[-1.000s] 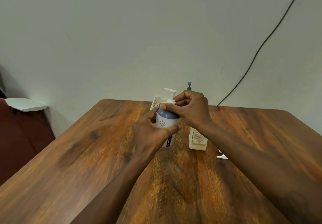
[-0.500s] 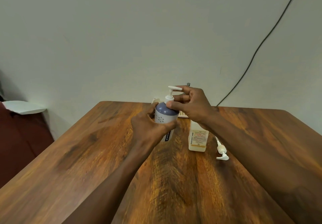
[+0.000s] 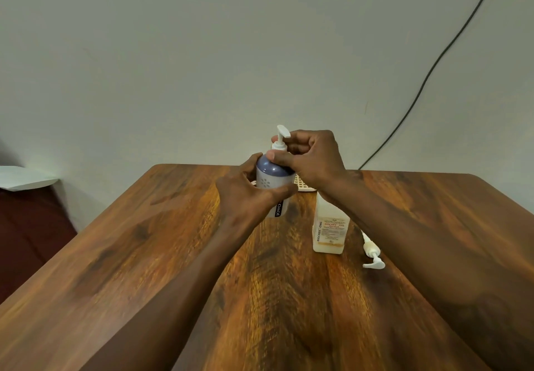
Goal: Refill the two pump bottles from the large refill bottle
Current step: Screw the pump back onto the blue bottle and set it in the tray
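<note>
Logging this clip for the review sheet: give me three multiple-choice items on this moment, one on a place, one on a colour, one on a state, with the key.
1. Where does the loose pump lie? A. on the floor B. on the table, right of the labelled bottle C. against the wall
2. What colour is the shoulder of the held pump bottle? A. red B. green C. blue-grey
3. What is the left hand doing? A. gripping the body of the held pump bottle B. lying flat C. pointing
Key: 1 B, the pump lies on the wood beside that bottle. 2 C, blue-grey dome above a white body. 3 A, its fingers wrap the body while the right hand pinches the pump collar.
</note>
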